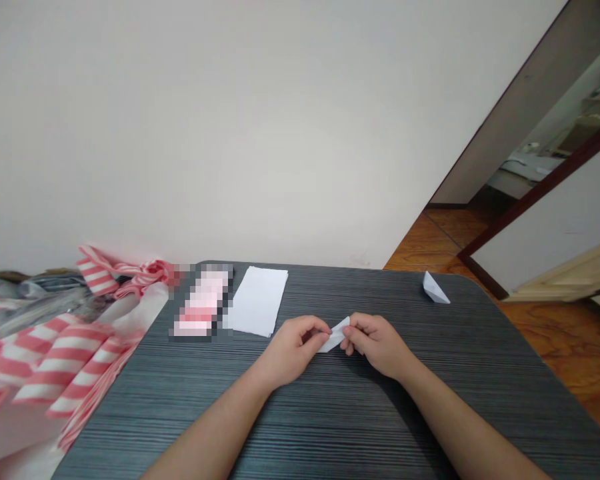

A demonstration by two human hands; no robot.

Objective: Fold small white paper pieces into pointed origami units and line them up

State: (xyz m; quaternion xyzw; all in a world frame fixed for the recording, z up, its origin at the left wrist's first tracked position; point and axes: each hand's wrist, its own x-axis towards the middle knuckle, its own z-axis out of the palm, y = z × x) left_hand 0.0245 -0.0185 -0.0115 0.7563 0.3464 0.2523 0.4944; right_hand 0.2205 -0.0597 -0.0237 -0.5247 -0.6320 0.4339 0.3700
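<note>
Between my two hands is a small piece of folded white paper [336, 335], held just above the dark table. My left hand [296, 347] pinches its left end between thumb and forefinger. At the other end, my right hand [375, 341] grips the paper with thumb and fingers, the lower fingers curled beneath. Parts of the paper are hidden by the fingertips. A folded white paper boat [435, 289] rests near the table's far right corner. To the left of my hands lies a stack of white paper sheets [259, 300].
The dark wood-grain table [300, 427] stands against a pale wall [280, 133]. A blurred-out pink and white item [203, 303] lies left of the paper stack. Red-and-white striped cloth [65, 353] is heaped beyond the left edge. Wooden flooring [570, 333] shows at right.
</note>
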